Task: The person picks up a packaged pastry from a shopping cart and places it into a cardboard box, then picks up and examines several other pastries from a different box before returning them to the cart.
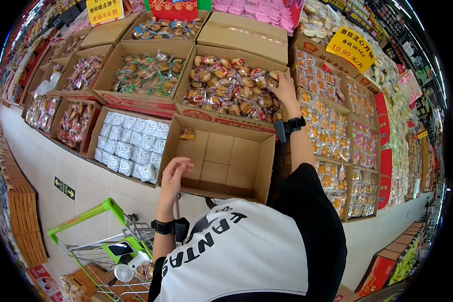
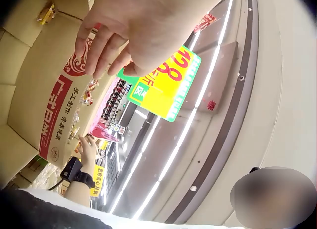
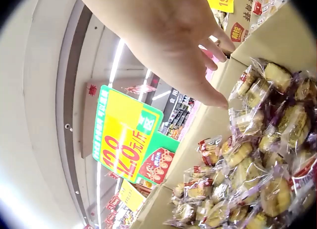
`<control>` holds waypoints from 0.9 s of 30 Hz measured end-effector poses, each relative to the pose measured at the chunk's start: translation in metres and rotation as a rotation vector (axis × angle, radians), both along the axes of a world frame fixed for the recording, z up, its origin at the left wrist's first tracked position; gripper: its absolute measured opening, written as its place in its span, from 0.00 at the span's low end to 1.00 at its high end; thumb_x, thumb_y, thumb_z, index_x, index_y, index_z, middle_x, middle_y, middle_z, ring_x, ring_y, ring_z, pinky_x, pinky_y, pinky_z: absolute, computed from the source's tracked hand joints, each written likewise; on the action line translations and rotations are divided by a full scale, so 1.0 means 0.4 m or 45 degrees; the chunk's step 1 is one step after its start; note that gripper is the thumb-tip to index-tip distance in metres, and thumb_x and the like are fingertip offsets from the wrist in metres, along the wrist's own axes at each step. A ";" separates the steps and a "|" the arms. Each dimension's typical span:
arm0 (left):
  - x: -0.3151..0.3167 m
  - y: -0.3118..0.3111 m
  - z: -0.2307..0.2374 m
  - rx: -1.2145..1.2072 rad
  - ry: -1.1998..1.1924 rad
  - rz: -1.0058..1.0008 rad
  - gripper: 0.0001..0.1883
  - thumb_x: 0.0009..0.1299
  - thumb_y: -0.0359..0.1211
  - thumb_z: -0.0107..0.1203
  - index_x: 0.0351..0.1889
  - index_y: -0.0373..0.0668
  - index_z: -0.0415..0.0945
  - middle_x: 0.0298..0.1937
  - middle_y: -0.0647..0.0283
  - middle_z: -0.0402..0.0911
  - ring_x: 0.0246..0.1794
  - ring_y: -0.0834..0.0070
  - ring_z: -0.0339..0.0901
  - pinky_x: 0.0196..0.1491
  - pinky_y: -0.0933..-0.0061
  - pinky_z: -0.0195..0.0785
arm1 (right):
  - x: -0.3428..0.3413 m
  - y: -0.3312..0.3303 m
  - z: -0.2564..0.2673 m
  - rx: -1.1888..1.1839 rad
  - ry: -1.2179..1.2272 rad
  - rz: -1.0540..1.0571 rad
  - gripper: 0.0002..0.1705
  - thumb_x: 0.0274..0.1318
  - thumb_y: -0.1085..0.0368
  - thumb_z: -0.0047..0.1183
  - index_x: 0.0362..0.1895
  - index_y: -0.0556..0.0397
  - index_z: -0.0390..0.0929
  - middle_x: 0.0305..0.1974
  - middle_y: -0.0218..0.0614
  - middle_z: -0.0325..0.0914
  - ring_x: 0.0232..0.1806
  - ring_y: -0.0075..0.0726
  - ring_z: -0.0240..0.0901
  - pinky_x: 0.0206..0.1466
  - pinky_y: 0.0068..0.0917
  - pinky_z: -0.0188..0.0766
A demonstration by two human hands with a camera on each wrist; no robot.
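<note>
Clear, crinkled plastic wraps rounded golden-brown pastries (image 1: 226,85), heaped in a brown cardboard carton (image 1: 221,119) with a red printed band. The person's right hand (image 1: 286,93) reaches over the carton's right end, its thumb and fingers parted and released; the pastries lie just beside and below the fingertips, and whether they touch is unclear. Jumbled, the pastries point every way, while the carton's long axis runs left to right. The left hand (image 1: 174,173), fingers loosely bent and released, hovers over a second cardboard box (image 1: 226,156) holding a small shiny packet (image 1: 187,134).
</note>
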State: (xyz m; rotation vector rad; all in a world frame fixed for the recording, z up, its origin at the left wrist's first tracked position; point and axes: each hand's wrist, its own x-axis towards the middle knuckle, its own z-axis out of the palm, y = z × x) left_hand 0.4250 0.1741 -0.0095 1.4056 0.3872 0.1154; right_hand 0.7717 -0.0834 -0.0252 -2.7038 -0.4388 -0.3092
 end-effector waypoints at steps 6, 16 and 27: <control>0.046 -0.013 -0.004 0.010 -0.030 -0.111 0.09 0.66 0.27 0.39 0.41 0.37 0.69 0.35 0.62 0.75 0.37 0.78 0.71 0.44 0.79 0.63 | 0.076 0.006 -0.065 -0.258 0.080 -0.019 0.46 0.28 0.60 0.66 0.57 0.45 0.57 0.54 0.43 0.56 0.55 0.53 0.54 0.56 0.43 0.57; 0.077 -0.027 -0.019 0.043 -0.046 -0.267 0.09 0.65 0.26 0.39 0.41 0.36 0.69 0.35 0.61 0.74 0.38 0.77 0.72 0.45 0.79 0.64 | 0.128 0.037 -0.089 -0.413 0.298 -0.038 0.46 0.23 0.61 0.67 0.54 0.35 0.58 0.54 0.41 0.53 0.52 0.61 0.55 0.51 0.51 0.56; 0.075 -0.035 -0.040 -0.044 -0.021 -0.298 0.10 0.66 0.27 0.42 0.43 0.35 0.68 0.36 0.62 0.74 0.37 0.78 0.71 0.44 0.79 0.63 | 0.134 0.024 -0.118 -0.449 0.062 0.051 0.24 0.37 0.68 0.54 0.43 0.42 0.61 0.45 0.44 0.58 0.41 0.62 0.64 0.43 0.51 0.62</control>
